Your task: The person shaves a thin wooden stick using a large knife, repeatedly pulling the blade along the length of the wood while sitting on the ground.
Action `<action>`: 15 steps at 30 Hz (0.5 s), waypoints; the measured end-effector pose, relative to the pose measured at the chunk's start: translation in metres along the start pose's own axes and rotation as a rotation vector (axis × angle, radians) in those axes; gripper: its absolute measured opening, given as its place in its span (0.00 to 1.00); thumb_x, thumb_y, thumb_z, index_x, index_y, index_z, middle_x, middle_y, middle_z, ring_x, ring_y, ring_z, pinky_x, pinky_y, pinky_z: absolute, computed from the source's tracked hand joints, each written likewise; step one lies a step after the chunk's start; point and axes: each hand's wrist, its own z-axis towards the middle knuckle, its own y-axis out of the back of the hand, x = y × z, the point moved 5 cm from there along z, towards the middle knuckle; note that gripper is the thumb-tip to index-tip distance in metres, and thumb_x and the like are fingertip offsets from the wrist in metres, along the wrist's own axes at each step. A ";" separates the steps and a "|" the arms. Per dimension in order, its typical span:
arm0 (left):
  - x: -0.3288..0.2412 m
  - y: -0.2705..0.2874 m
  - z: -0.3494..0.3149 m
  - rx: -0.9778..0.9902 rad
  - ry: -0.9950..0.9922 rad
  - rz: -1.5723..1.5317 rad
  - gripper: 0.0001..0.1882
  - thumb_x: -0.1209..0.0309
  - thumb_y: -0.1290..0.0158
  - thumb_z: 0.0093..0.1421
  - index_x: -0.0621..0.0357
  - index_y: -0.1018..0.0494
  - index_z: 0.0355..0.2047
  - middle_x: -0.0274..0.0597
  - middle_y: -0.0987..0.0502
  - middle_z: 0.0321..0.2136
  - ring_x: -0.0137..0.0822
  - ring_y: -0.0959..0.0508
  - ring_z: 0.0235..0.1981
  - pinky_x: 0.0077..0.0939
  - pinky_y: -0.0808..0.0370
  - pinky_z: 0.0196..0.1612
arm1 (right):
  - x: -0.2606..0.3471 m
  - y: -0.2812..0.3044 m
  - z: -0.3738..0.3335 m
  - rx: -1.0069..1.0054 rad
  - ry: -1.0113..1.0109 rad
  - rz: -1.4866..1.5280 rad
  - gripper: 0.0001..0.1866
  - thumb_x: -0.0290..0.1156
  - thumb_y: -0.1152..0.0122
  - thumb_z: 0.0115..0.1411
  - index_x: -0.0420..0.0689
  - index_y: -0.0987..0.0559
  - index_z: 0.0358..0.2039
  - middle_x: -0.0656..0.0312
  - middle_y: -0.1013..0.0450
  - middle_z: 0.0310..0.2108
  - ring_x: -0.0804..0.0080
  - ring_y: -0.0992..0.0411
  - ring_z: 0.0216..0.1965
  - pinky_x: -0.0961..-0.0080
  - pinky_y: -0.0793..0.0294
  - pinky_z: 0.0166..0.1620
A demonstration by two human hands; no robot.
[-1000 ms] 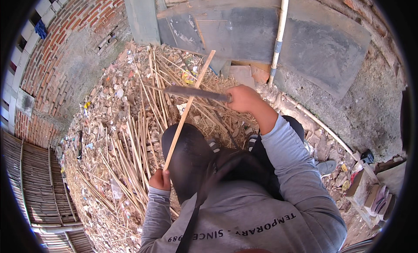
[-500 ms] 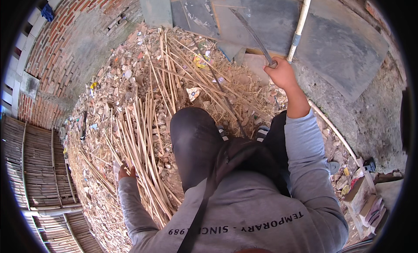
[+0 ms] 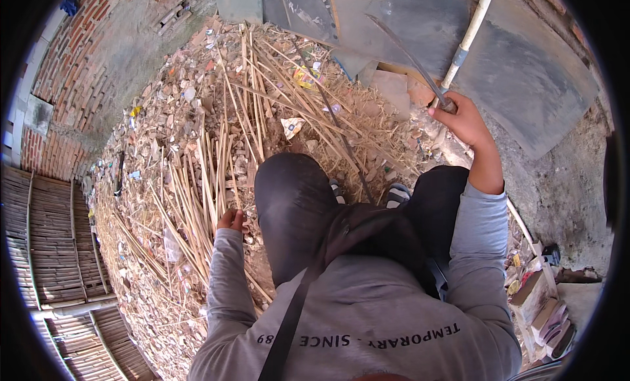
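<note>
My right hand is closed round the handle of a long, slightly curved machete. Its dark blade slants up and to the left, in front of a grey panel. At the left, low beside my knee, my left hand has its fingers closed at the lower end of a thin bamboo strip. The fingertips are small in the picture. A bundle of pale split bamboo strips lies on the ground just left of that hand. More bamboo strips lie crossed farther away.
Brick rubble and litter cover the ground. A dark thin rod lies before my feet. A pale pipe leans by the grey panel at right. A bamboo-slat panel stands left, a brick wall behind.
My left hand has moved right and away from me, out of the bundle toward my knee. My right hand with the machete has shifted right and slightly nearer.
</note>
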 end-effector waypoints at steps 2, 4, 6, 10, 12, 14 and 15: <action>-0.002 -0.013 0.028 0.031 -0.007 0.092 0.17 0.59 0.50 0.64 0.62 0.28 0.41 0.43 0.21 0.28 0.33 0.22 0.21 0.26 0.24 0.24 | -0.004 0.000 -0.006 0.045 0.000 -0.013 0.20 0.44 0.31 0.48 0.39 0.25 0.28 0.63 0.34 0.20 0.73 0.36 0.25 0.73 0.36 0.30; -0.010 -0.035 0.055 0.106 0.044 -0.012 0.20 0.58 0.49 0.63 0.65 0.30 0.42 0.45 0.21 0.29 0.36 0.21 0.24 0.28 0.23 0.23 | -0.019 0.002 -0.012 0.091 -0.041 -0.005 0.19 0.43 0.31 0.48 0.40 0.25 0.28 0.64 0.35 0.20 0.74 0.37 0.25 0.73 0.37 0.30; 0.002 -0.054 0.088 0.150 0.029 0.019 0.20 0.58 0.49 0.63 0.66 0.31 0.43 0.47 0.21 0.30 0.37 0.20 0.27 0.29 0.23 0.23 | -0.030 0.004 -0.018 0.091 -0.060 -0.059 0.18 0.41 0.32 0.48 0.40 0.25 0.29 0.64 0.37 0.19 0.75 0.39 0.24 0.72 0.38 0.29; 0.015 -0.104 0.134 0.204 -0.003 0.094 0.22 0.55 0.48 0.62 0.63 0.30 0.44 0.51 0.21 0.32 0.42 0.20 0.32 0.34 0.22 0.28 | -0.052 0.017 -0.033 0.100 -0.140 -0.089 0.16 0.38 0.32 0.49 0.39 0.26 0.28 0.65 0.36 0.19 0.75 0.37 0.24 0.73 0.37 0.30; 0.038 -0.120 0.159 0.204 -0.010 0.214 0.24 0.53 0.46 0.60 0.62 0.30 0.44 0.53 0.21 0.33 0.46 0.20 0.34 0.39 0.22 0.35 | -0.062 0.022 -0.042 0.063 -0.141 -0.065 0.15 0.37 0.33 0.49 0.39 0.26 0.28 0.65 0.35 0.19 0.76 0.37 0.25 0.74 0.37 0.30; 0.074 -0.127 0.183 0.155 0.011 0.459 0.26 0.49 0.45 0.57 0.62 0.29 0.43 0.54 0.20 0.33 0.50 0.21 0.36 0.44 0.24 0.42 | -0.070 0.028 -0.050 0.059 -0.198 -0.043 0.14 0.35 0.33 0.49 0.39 0.26 0.28 0.66 0.34 0.20 0.77 0.37 0.24 0.75 0.36 0.30; 0.117 -0.111 0.197 -0.008 -0.023 0.528 0.27 0.48 0.43 0.53 0.57 0.28 0.42 0.55 0.23 0.38 0.58 0.24 0.42 0.49 0.29 0.49 | -0.070 0.032 -0.048 0.071 -0.205 -0.019 0.14 0.34 0.33 0.49 0.39 0.26 0.28 0.67 0.34 0.20 0.77 0.36 0.24 0.75 0.36 0.30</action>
